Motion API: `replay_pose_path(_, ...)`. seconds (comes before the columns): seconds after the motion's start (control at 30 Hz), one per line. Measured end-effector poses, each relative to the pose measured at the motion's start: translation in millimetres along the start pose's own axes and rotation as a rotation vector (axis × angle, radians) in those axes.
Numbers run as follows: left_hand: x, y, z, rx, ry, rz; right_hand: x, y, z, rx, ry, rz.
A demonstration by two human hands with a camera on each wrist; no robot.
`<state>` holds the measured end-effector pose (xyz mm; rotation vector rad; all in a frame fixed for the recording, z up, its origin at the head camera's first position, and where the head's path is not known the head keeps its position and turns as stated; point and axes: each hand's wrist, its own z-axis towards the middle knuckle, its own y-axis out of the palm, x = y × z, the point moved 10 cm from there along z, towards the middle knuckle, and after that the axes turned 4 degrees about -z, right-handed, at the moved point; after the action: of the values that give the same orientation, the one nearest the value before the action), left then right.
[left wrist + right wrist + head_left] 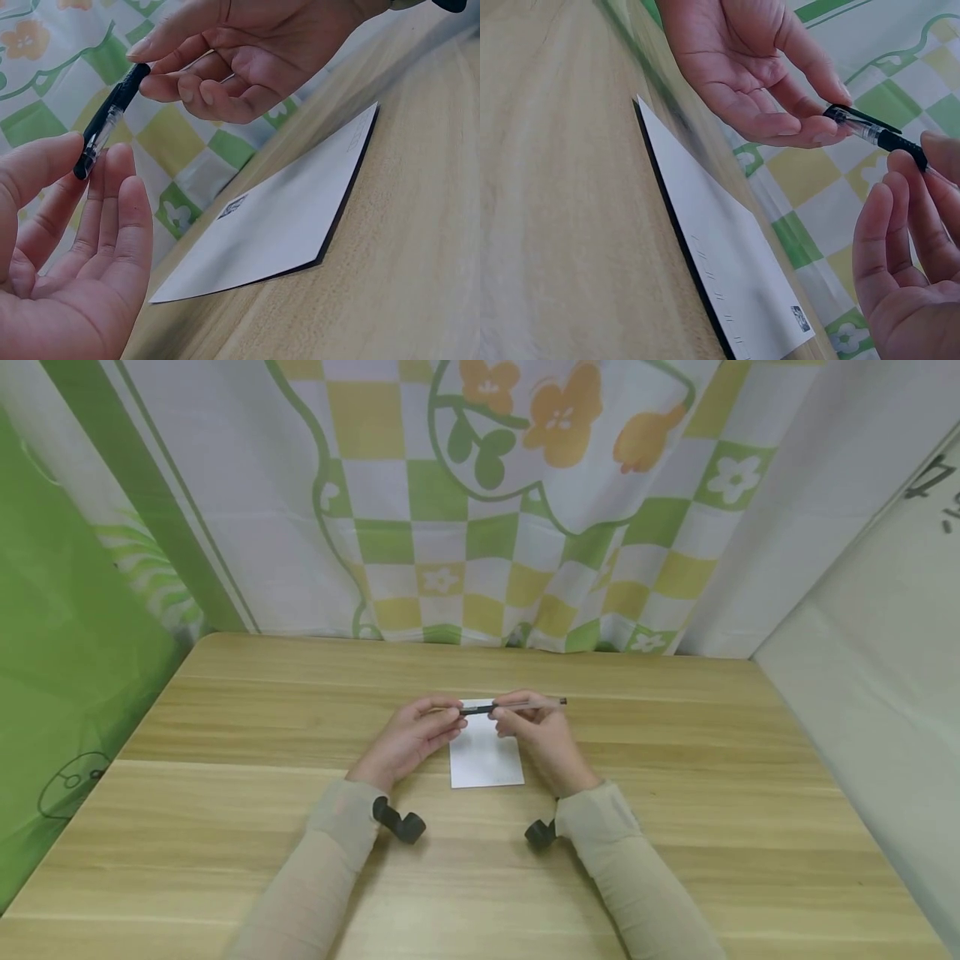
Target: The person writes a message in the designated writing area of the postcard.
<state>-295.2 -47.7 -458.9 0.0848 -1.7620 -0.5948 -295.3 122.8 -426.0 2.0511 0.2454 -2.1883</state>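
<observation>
Over the table, both hands hold one pen (480, 709) roughly level between them. My left hand (414, 739) pinches the end with the black clip (877, 120) between thumb and fingertips. Further along, my right hand (546, 735) pinches the pen near its black section, and the clear barrel sticks out beyond those fingers to the right. Beneath the hands lies a white card (486, 764) with a dark underside. A small dark printed picture (232, 206) marks its face in the left wrist view, and faint marks run along one edge.
The wooden table (720, 827) spreads around the card. A checked floral curtain (442, 539) hangs behind its far edge, with a green cloth (67, 660) at the left and a pale wall (877, 635) at the right. Black wrist cameras (408, 828) sit at both cuffs.
</observation>
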Motion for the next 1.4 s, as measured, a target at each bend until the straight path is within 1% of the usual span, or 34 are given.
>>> replay_pose_path(0.33,-1.9,-1.5,0.4,0.016,-0.012,-0.002,0.0,-1.9,-1.4,0.024,-0.01,0.01)
replay_pose_path(0.6,-0.6,-3.9,0.1,0.042,0.002,0.022,1.9,-3.2,-2.8,0.035,-0.002,0.005)
replay_pose_path(1.03,2.0,-4.1,-1.1,0.032,0.022,0.029,5.2,-4.2,-0.4,0.037,-0.033,0.022)
replay_pose_path(1.23,2.3,-5.2,-1.4,0.043,0.015,0.028,3.4,-4.4,-0.7,0.043,-0.043,0.017)
replay_pose_path(1.4,2.4,-5.6,-1.4,0.053,0.011,0.019,2.8,-4.7,0.5,0.051,-0.049,0.047)
